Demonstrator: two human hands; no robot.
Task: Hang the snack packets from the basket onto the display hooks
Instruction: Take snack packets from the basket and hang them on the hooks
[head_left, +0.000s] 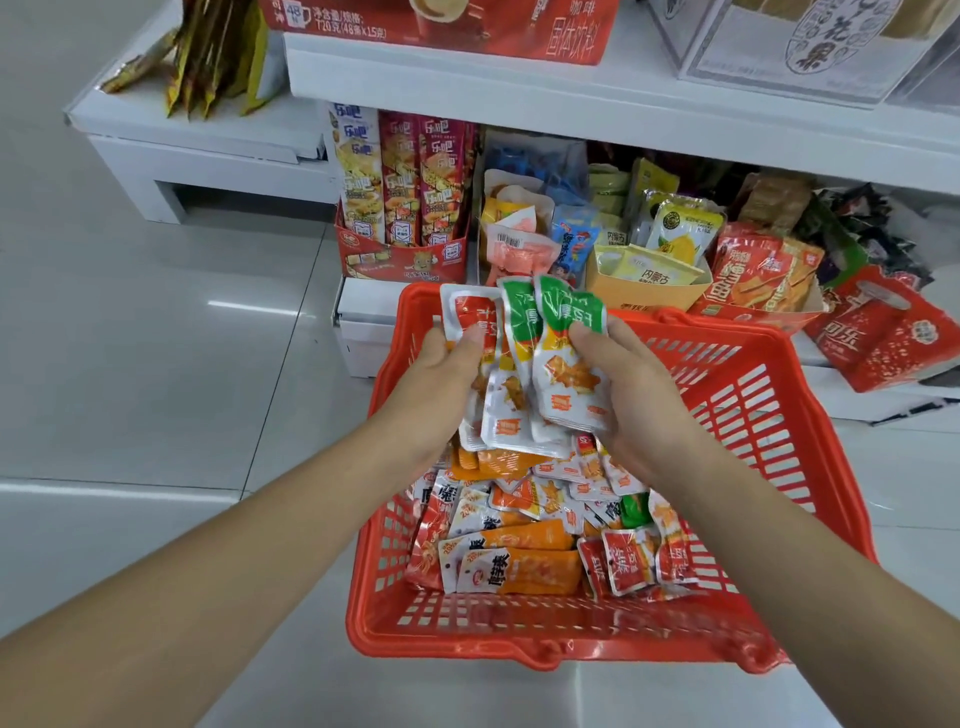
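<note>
A red plastic basket (769, 415) stands on the floor, holding several small snack packets (524, 561) in orange, red and white. Above it both hands hold a fanned bunch of packets. My left hand (441, 374) grips a red-topped packet (475, 317) with the thumb on its front. My right hand (628, 384) holds a green-topped packet (569, 358), thumb pressed near its top. A second green-topped packet (519, 322) sits between them. No display hooks are visible.
A white shelf unit (571, 88) rises behind the basket, its low shelf crowded with snack bags (675, 239) and a red display box of tall packets (405, 208). A lower white stand (197, 135) sits at the back left. Grey tiled floor (145, 338) spreads to the left.
</note>
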